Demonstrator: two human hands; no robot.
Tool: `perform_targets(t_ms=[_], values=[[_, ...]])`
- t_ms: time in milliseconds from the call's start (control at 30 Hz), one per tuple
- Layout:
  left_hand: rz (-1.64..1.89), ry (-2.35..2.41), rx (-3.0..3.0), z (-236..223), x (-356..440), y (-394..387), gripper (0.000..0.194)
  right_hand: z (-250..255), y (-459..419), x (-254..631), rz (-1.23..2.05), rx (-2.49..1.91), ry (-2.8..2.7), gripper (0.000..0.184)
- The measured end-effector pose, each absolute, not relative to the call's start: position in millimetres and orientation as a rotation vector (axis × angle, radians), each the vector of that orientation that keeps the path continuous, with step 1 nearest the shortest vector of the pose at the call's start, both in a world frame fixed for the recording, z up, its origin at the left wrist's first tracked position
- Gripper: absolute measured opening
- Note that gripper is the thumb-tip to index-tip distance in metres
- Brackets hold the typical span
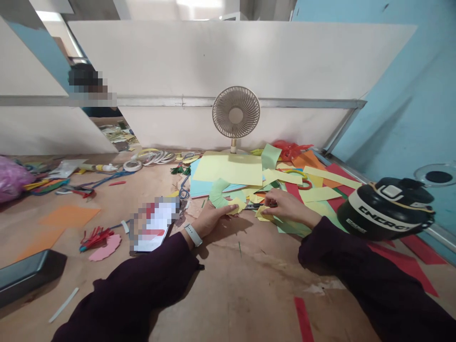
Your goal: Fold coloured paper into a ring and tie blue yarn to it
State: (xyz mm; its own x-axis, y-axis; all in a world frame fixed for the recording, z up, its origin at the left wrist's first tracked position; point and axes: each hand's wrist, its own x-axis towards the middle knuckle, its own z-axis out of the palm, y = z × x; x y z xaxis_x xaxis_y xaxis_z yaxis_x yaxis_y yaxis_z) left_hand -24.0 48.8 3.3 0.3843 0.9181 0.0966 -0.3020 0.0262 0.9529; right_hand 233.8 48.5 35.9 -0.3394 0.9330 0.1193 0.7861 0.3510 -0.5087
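My left hand [213, 217] pinches a small piece of yellow paper [236, 205] just above the wooden table [249, 285]. My right hand [285, 205] is closed on a pair of scissors [257, 206] whose dark blades point left toward that piece. Another yellow scrap [262, 214] lies under the right hand's fingers. A white watch band sits on my left wrist. Both sleeves are dark purple.
A heap of coloured paper sheets [231, 171] lies behind the hands, with a small desk fan [235, 114] at the white partition. A black helmet-like object [386, 209] sits at right, a phone [153, 225] at left, tape rolls [132, 165] and scraps farther left. A person sits beyond the partition.
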Motion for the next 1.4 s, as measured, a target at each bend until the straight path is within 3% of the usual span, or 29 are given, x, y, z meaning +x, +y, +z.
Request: perform_targets(t_ms=[233, 433, 833, 1167, 1400], values=[[1.046, 0.541, 1.121, 0.1, -23.8, 51.7, 0.047, 34.8, 40.8, 215.9, 0.943, -1.369, -1.963, 0.035], [0.850, 0.472, 1.103, 1.4, -25.2, 48.2, 0.042, 27.2, 30.1, 200.0, 1.116, -1.219, -1.741, 0.043], [0.782, 0.496, 1.254, 8.3, -27.3, 40.3, 0.051, 25.3, 17.8, 176.8, 1.338, -1.275, -1.350, 0.031], [0.818, 0.450, 1.101, 11.5, -25.8, 41.2, 0.048, 18.7, 20.6, 177.3, 1.155, -1.202, -1.250, 0.026], [0.844, 0.367, 1.012, 11.5, -25.0, 41.7, 0.042, 2.7, 17.1, 178.2, 0.783, -1.258, -1.426, 0.024]])
